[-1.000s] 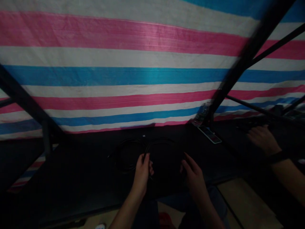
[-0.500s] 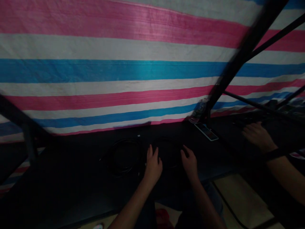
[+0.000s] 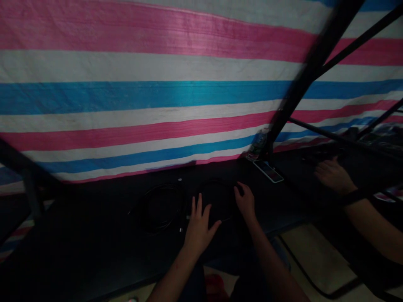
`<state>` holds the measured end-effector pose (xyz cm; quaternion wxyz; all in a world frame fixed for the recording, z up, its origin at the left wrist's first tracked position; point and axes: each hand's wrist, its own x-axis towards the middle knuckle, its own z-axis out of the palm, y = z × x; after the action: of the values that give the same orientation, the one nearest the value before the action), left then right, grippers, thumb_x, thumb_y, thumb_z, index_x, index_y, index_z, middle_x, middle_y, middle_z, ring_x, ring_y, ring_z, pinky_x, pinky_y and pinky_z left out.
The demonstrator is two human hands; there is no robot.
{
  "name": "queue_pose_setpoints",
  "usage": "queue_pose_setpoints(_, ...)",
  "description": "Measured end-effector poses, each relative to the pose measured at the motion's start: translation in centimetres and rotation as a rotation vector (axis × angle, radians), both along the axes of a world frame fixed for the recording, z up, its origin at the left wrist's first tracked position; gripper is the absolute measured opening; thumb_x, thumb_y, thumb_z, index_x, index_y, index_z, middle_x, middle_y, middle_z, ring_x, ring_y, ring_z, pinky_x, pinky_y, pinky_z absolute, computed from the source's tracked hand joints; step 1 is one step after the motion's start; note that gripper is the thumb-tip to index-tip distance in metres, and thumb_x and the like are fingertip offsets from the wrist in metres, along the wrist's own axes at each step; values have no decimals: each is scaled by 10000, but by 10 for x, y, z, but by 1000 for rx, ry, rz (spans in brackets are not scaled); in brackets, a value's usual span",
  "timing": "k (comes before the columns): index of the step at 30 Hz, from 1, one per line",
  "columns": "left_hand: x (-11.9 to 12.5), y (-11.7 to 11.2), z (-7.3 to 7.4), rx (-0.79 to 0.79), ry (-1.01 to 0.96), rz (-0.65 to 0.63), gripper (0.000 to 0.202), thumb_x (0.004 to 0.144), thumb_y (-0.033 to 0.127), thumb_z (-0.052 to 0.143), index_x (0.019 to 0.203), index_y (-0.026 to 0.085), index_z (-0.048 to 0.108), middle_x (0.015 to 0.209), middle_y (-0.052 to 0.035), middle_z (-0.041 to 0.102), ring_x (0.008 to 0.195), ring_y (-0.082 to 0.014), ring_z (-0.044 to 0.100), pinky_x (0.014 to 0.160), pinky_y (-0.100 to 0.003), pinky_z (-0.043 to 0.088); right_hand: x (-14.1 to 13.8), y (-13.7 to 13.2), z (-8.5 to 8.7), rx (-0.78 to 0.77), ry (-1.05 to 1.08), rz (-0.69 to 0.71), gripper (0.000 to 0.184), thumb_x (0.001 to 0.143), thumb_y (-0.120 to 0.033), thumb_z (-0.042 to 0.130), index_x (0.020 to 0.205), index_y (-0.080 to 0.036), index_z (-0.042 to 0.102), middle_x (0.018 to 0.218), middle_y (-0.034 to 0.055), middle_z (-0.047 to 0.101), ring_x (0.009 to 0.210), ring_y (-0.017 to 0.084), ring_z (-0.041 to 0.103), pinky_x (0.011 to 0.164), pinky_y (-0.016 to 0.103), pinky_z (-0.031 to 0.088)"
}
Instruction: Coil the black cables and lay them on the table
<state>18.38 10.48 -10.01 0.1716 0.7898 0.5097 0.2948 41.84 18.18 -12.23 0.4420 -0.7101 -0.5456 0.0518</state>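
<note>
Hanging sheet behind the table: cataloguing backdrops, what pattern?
Pink, white and blue horizontal stripes on the woven sheet, head view.

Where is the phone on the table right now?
The flat rectangular phone lies on the dark table at right of centre in the head view, beside the plastic water bottle at the black post's foot, beyond the right hand.

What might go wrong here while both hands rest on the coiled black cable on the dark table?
The black cable hardly stands out from the dark table, so the left hand or right hand may snag a loop. A pulled loop might tangle with the second coil. The phone lies nearby.
</note>
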Motion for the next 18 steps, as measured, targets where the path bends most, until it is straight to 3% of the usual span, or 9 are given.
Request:
queue_pose_setpoints(4, -2, -5, -5, 17, -15, 34, 525, 887, 269, 661, 1378, 233, 477, 1686, -135, 60, 1524, -404, 70, 1132, -625, 363, 6, -17, -5, 28, 13, -110, 427, 870, -307, 410, 1079, -74, 701, 1067, 223, 680, 1019, 315, 628, 939, 474, 475)
queue_pose_setpoints(7, -3, -6, -7, 3, -44, 69, 496, 913, 162, 575, 1390, 211, 451, 1677, -165, 87, 1512, -384, 182, 1147, -582, 373, 6, -25, -8, 25, 4, -128, 387, 815, -239, 431, 1027, -97, 722, 1016, 194, 673, 971, 306, 622, 921, 460, 479)
queue_pose_setpoints(14, -7, -24, -9, -21, -73, 57, 441, 950, 187, 510, 1388, 225, 474, 1680, -140, 104, 1473, -358, 318, 1098, -522, 462, 3, -23, -8, 31, 4, -118, 381, 809, -218, 436, 1041, -114, 719, 1006, 176, 667, 947, 298, 619, 896, 446, 484)
queue_pose_setpoints(18, -20, -46, 4, 48, -146, 21, 317, 968, 195, 477, 1264, 222, 585, 1567, -139, 395, 1395, -296, 462, 1096, -472, 473, 4, -23, -8, 34, 7, -141, 368, 816, -234, 431, 1024, -110, 707, 978, 171, 663, 905, 288, 624, 864, 432, 495)
